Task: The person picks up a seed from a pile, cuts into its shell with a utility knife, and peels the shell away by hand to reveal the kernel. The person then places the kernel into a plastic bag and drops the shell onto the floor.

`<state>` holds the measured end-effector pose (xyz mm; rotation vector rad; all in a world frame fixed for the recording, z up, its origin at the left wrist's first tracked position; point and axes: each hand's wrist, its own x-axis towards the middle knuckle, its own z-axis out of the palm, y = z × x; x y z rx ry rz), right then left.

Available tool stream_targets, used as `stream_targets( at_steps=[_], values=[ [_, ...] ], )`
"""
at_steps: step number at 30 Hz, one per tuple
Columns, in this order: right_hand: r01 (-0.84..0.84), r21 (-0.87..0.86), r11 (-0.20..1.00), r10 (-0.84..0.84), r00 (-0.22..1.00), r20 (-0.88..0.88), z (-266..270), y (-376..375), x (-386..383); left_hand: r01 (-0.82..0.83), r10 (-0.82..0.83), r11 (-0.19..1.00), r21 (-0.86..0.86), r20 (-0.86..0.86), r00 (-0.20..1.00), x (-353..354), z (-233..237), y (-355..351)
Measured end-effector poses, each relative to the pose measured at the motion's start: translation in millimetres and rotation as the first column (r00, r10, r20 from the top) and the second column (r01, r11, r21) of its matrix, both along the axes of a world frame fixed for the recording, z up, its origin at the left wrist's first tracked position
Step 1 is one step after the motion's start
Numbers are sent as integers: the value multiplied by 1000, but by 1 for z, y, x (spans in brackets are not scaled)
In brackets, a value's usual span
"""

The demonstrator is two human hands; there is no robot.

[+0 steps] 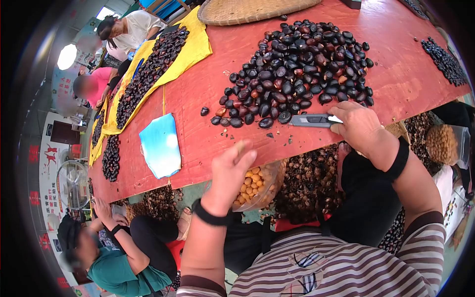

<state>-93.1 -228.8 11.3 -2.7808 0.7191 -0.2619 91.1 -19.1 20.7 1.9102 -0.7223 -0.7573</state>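
My right hand (pixel 357 124) grips a grey utility knife (pixel 310 120), its front end pointing left over the table edge side of a heap of dark, glossy oval nuts (pixel 297 69). My left hand (pixel 228 171) is in front of the table edge, thumb and fingers slightly apart, with nothing visible in it. Just right of and below this hand, a clear plastic bag (pixel 271 185) holds yellow-orange peeled kernels (pixel 251 186). A few loose nuts and shell bits lie between my hands on the red table (pixel 208 143).
A blue-and-white packet (pixel 161 146) lies left on the table. Beyond it, yellow sheeting (pixel 198 37) bears more dark nuts. A woven tray (pixel 257 11) is at the back. Shell pieces (pixel 309 183) pile below the edge. A person in green (pixel 116 262) sits left; others work farther back.
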Motion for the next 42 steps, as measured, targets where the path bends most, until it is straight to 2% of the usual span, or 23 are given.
stream_targets(
  at_steps=[2,5,6,10,13,16,20,23,29,32,36,42],
  values=[
    [0,21,1000,1,1000,-16,7,0,1,-61,58,996,-69,-52,997,7,-9,-25],
    [16,115,993,-4,994,-109,19,0,3,-7,4,1000,25,124,992,17,-30,-43],
    [31,153,988,-7,988,-154,20,-1,5,-28,33,998,-51,98,995,14,-32,-49],
    [-11,203,979,39,990,-132,17,-3,4,79,-109,993,89,423,900,14,-35,-60],
    [2,253,967,42,984,-172,17,0,3,61,-154,980,188,533,832,12,-31,-64],
    [-81,209,975,104,989,-102,19,5,-1,57,-119,988,143,469,875,10,-31,-60],
    [-247,127,961,238,968,79,30,23,2,82,-91,989,123,74,993,12,-28,-35],
    [-307,96,947,308,951,6,32,35,17,101,-102,994,-46,-23,994,12,-37,-25],
    [-385,15,923,385,920,-76,35,43,35,115,-116,993,29,17,993,15,-39,-23],
    [-398,-9,918,394,912,-111,34,43,39,89,-85,994,67,-55,995,14,-34,-25],
    [-432,3,902,421,879,-222,44,49,44,108,-108,994,-9,-84,991,17,-44,-24],
    [-419,-2,908,406,882,-239,43,48,45,138,-138,990,5,-44,989,18,-39,-24]
  ],
)
